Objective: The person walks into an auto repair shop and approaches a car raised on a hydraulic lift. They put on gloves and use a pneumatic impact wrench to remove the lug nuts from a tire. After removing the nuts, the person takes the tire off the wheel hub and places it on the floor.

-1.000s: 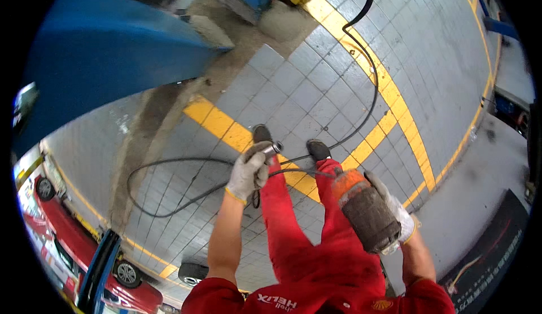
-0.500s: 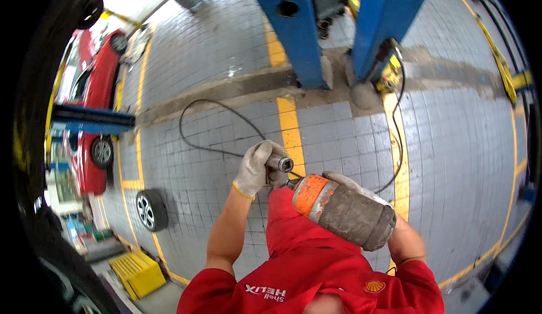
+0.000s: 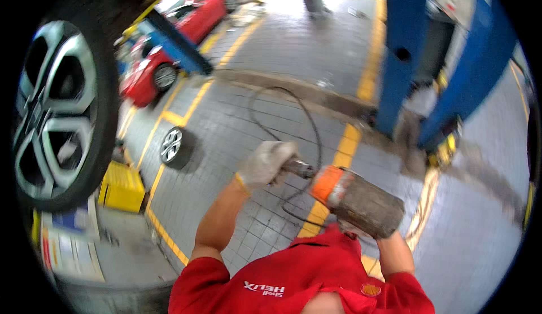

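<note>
Left grip (image 3: 270, 160), head view: gloved, pinching the metal socket (image 3: 299, 168).
Right grip: hidden behind the impact wrench (image 3: 367, 200); closure cannot be told.
Socket place: just right of left grip, the nearer hand.
Socket axis: slightly downward rightward, toward wrench's orange nose (image 3: 326, 184).
Wrench axis: nose upper-left, body lower-right.

Bare left forearm (image 3: 222, 215) slants up and inward; gloved left hand (image 3: 270, 164) curled in grip. Bare right forearm (image 3: 396, 255) raised; right hand hidden.

A car repair workshop: blue lift posts (image 3: 400, 85), red car (image 3: 206, 14), loose wheel (image 3: 172, 145), yellow-lined tile floor (image 3: 240, 119).
</note>
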Demonstrator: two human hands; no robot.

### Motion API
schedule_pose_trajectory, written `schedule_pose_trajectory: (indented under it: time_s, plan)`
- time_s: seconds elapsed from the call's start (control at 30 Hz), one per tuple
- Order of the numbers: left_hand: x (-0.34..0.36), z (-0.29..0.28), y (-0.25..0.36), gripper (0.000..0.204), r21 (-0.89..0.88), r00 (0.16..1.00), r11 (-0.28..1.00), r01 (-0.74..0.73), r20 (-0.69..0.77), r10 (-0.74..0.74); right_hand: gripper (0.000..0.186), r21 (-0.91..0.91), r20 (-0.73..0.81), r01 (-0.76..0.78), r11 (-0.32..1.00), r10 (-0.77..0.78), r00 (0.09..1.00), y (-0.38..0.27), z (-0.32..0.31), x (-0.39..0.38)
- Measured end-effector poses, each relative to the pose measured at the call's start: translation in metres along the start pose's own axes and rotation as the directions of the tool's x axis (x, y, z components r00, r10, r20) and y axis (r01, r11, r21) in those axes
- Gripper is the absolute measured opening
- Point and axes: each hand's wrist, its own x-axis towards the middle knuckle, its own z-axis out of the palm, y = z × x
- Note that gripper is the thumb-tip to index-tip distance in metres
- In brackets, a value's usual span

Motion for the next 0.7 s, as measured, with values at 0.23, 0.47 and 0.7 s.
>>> schedule_pose_trajectory:
  time_s: [0.23,0.47,0.7]
  plan:
    - [-0.119,-0.071,0.019,0.059,0.255,0.996,0.966,-0.035,-0.068,0.054,0.06,-0.48,0.073,0.23,0.846,-0.222,0.972,0.008,0.097,0.01]
    - [-0.25,-0.168,0.03,0.058,0.223,0.863,0.916,-0.334,-0.317,0.393,0.062,-0.108,0.281,0.154,0.982,-0.118,0.952,-0.038,0.23,0.043]
    - [-0.325,-0.245,0.13,0.052,0.157,0.688,0.84,-0.52,-0.507,0.52,0.054,0.013,0.198,0.549,0.835,-0.541,0.818,-0.16,0.356,0.088]
